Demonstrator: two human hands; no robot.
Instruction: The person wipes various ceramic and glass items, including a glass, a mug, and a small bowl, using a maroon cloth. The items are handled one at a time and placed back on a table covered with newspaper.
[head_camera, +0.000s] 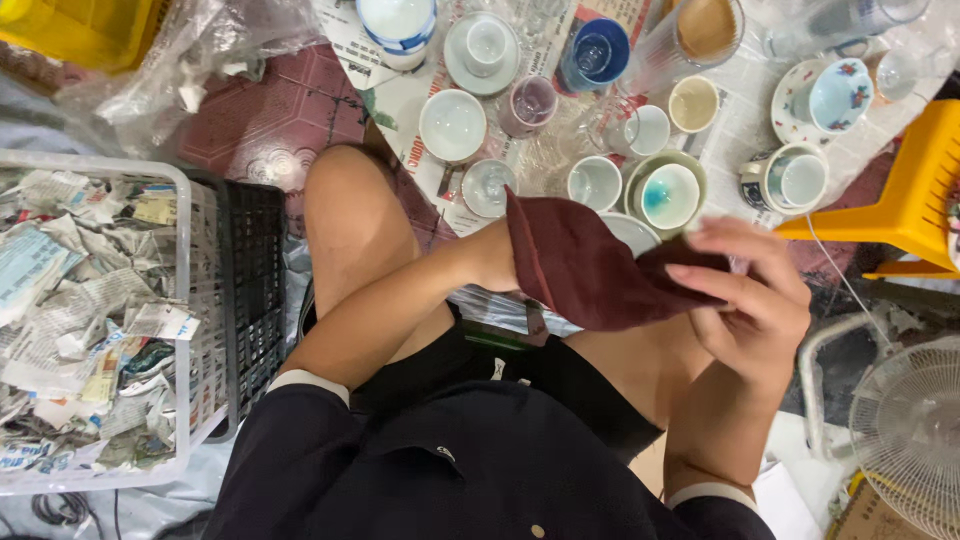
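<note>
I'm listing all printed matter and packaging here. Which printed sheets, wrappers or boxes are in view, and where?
Newspaper sheets: spread flat under the cups, top centre, white with dark print.
Crumpled newspaper: fills the white basket, left.
Clear plastic wrap: bunched, top left.
Cardboard box: brown, bottom right corner.

A matt maroon cloth (585, 268) is noted; glossy glazed cups (452, 124), crumpled newspaper (80, 320) in a plastic basket (185, 300).
</note>
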